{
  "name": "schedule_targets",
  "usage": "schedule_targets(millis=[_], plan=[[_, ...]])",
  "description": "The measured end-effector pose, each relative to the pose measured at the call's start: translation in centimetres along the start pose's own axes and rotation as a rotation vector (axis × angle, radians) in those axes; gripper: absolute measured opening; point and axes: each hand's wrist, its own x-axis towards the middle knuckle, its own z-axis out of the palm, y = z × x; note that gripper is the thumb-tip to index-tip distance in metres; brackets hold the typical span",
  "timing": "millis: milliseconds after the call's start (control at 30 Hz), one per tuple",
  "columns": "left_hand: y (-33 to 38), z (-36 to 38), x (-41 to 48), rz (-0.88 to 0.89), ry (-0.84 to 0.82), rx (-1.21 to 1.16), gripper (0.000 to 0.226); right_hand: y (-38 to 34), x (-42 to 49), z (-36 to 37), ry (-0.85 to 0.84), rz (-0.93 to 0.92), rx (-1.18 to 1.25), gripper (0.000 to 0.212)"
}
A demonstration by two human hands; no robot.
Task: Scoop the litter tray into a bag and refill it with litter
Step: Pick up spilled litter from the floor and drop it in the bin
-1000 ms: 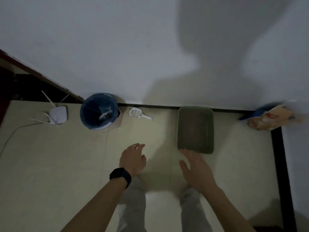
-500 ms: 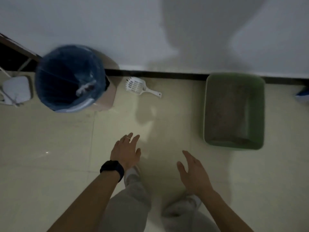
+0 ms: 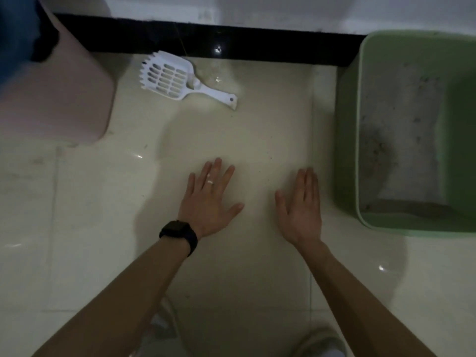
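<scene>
A green litter tray point(image 3: 346, 140) stands on the floor at the right, with pale litter and a dark clump point(image 3: 377, 150) inside. A white slotted scoop point(image 3: 180, 79) lies on the tiles near the black skirting, handle pointing right. At the top left is a pink bin point(image 3: 59, 99) lined with a blue bag point(image 3: 15, 32). My left hand point(image 3: 210, 197), with a ring and a dark watch at the wrist, is spread flat over the floor below the scoop. Just left of the tray, my right hand point(image 3: 301, 207) is also held flat with straight fingers. Both hold nothing.
Glossy cream floor tiles point(image 3: 77, 228) spread around me. A black skirting board point(image 3: 231, 45) runs along the white wall at the top. My shoes point(image 3: 319, 341) show at the bottom edge.
The view has dropped much closer to the floor and shifted right. The bin has slid to the top left corner, the tray to the right edge. Both hands stay empty and spread.
</scene>
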Motion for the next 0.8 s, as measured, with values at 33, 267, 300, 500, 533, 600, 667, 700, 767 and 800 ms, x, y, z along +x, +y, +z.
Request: schedule_targets(millis=[33,267,300,500,533,600,667,700,767,800], plan=[[-0.3,-0.1,1.6,0.037,0.050,0.010,0.084,0.1,1.7,0.3,0.039,-0.007,-0.006,0.072],[-0.9,-2.7,11.1,0.148,0.219,0.024,0.068,0.7,11.5,-0.2,0.186,0.031,0.028,0.067],[-0.7,-3.2,11.9,0.131,0.236,-0.003,0.067,0.8,11.4,0.0,0.172,0.049,-0.007,0.068],[0.2,-4.6,12.2,0.147,0.130,0.002,0.067,-0.3,4.4,0.5,-0.085,-0.218,-0.074,0.071],[0.2,-4.4,12.2,0.156,0.138,-0.013,0.067,-0.3,3.6,0.2,-0.112,-0.263,-0.038,0.069],[0.1,-3.8,12.5,0.203,0.198,-0.020,0.067,-0.4,4.1,-0.5,-0.019,-0.288,0.032,0.063],[0.0,-3.1,12.8,0.282,0.261,-0.009,0.066,-0.6,6.8,-0.9,0.146,-0.223,0.071,0.060],[0.0,-2.7,12.9,0.317,0.283,-0.015,0.064,-0.6,8.5,-1.2,0.190,-0.161,0.081,0.060],[0.1,-2.3,12.9,0.385,0.299,-0.025,0.061,-0.6,11.8,-1.5,0.205,-0.059,0.075,0.064],[0.2,-2.1,12.8,0.432,0.296,-0.016,0.060,-0.5,13.1,-1.7,0.205,-0.023,0.062,0.065]])
